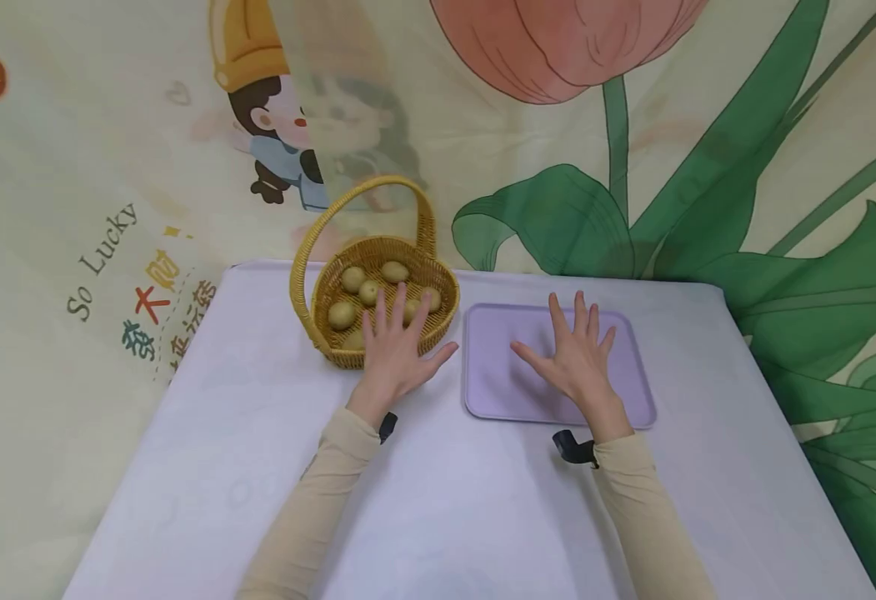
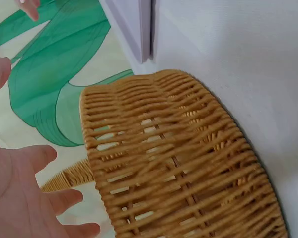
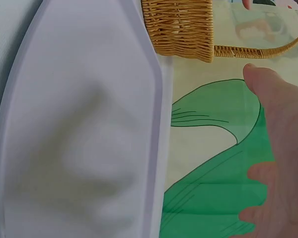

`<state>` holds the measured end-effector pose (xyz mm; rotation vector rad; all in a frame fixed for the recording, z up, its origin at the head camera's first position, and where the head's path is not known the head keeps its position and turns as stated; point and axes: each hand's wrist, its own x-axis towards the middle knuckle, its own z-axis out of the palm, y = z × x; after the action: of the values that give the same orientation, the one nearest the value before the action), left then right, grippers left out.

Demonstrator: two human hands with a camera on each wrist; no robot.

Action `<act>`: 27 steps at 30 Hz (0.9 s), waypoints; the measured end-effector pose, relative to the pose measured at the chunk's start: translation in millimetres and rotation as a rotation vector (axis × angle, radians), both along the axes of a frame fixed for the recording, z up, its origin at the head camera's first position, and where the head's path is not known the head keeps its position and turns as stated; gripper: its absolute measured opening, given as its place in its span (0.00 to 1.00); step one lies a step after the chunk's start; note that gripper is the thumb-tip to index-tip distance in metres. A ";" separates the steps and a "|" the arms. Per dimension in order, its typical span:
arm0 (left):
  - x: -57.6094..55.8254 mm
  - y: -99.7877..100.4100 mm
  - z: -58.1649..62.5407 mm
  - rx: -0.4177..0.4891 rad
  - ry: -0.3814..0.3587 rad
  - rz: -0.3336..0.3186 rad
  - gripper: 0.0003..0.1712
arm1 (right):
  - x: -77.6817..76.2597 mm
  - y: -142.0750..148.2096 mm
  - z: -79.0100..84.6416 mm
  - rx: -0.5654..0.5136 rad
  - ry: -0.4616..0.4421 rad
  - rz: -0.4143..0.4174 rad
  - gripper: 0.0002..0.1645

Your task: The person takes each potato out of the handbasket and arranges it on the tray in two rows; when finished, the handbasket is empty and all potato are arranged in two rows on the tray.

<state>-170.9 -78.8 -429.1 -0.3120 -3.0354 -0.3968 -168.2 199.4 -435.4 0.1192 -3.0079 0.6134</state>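
The left hand (image 1: 395,354), fingers spread, hovers at the front rim of a wicker basket (image 1: 347,360) and holds nothing. Inside the basket lie several round, yellow-green fruits or potatoes (image 1: 342,314); their exact kind I cannot tell. Some of them are partly hidden behind the left fingers. In the left wrist view the woven basket wall (image 2: 179,158) stands beside the spread fingers. Over a flat lilac tray (image 1: 498,400) hangs the right hand (image 1: 578,362), fingers spread and holding nothing. Its shadow falls on the bare tray floor (image 3: 84,64) in the right wrist view.
A white cloth covers the table (image 1: 438,517). The basket's tall arched handle (image 1: 362,190) rises at the back left. Behind the table hangs a printed curtain (image 1: 543,217) with a large flower, leaves and cartoon figures. Dark wrist cameras (image 1: 574,448) are worn on the sleeved arms.
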 end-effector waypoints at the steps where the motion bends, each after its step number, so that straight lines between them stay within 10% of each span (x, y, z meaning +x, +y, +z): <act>1: 0.9 -1.3 -0.1 -0.003 -0.001 0.000 0.52 | 0.0 -0.1 -0.5 -0.003 -0.004 0.000 0.63; 27: 31.7 -36.5 -12.0 0.259 0.198 0.043 0.48 | -4.2 -5.7 -7.3 -0.028 -0.048 0.030 0.62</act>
<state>-139.3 -115.3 -441.1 -0.2514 -2.7516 -0.7022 -172.3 193.7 -442.6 0.1509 -3.0475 0.6705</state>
